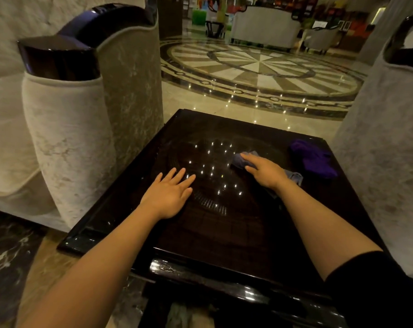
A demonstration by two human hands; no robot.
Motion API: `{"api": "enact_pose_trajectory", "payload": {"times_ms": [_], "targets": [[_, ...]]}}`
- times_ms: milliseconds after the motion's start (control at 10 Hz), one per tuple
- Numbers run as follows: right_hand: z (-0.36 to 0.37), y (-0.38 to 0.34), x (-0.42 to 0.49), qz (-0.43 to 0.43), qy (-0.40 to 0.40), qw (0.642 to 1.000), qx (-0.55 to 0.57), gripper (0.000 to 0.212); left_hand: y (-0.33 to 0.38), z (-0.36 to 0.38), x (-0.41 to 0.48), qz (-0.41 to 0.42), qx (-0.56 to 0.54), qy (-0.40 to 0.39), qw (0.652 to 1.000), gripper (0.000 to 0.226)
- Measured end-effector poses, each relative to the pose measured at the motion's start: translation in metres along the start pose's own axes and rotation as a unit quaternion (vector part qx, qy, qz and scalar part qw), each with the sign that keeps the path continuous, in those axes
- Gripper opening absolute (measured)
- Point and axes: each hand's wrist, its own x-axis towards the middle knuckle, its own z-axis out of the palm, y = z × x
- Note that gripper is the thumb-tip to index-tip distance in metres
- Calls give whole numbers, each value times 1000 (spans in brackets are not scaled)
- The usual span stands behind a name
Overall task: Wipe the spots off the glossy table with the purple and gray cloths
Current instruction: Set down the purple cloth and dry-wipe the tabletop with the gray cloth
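Note:
A dark glossy table (pixel 224 233) fills the middle of the head view and mirrors many small ceiling lights. My right hand (pixel 264 170) presses flat on the gray cloth (pixel 240 159), which sticks out past my fingertips and behind my wrist. The purple cloth (pixel 313 159) lies crumpled near the table's far right corner, apart from both hands. My left hand (pixel 168 194) rests flat on the tabletop at the left, fingers spread, holding nothing. I cannot make out single spots among the reflections.
A pale upholstered armchair (pixel 70 129) with a dark glossy arm cap stands close on the left. Another pale chair (pixel 388 138) stands on the right. Beyond the table lies a polished marble floor (pixel 260 67) with a round inlay, and more seats farther back.

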Motion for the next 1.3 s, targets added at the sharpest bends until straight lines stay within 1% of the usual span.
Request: {"api": "enact_pose_trajectory", "payload": {"times_ms": [200, 400, 700, 800, 1100, 1200, 1300], "targets": [[10, -23, -30, -86, -20, 996, -3, 45, 0, 0, 0, -2, 3, -3, 1000, 49], [19, -62, -89, -179, -32, 983, -19, 47, 0, 1, 2, -5, 12, -5, 1000, 49], [28, -92, -155, -258, -61, 964, -12, 45, 0, -1, 0, -1, 13, -4, 1000, 49], [30, -96, -172, -290, -59, 955, -19, 45, 0, 0, 0, -2, 14, -1, 1000, 49], [24, -105, -209, -397, -48, 916, -5, 34, -1, 0, 3, -5, 10, -8, 1000, 49], [6, -101, -204, -373, -10, 927, 32, 34, -2, 1, 5, -6, 13, -6, 1000, 49], [-28, -87, -180, -305, 71, 947, 67, 37, -4, 2, 7, -8, 16, -3, 1000, 49]]}}
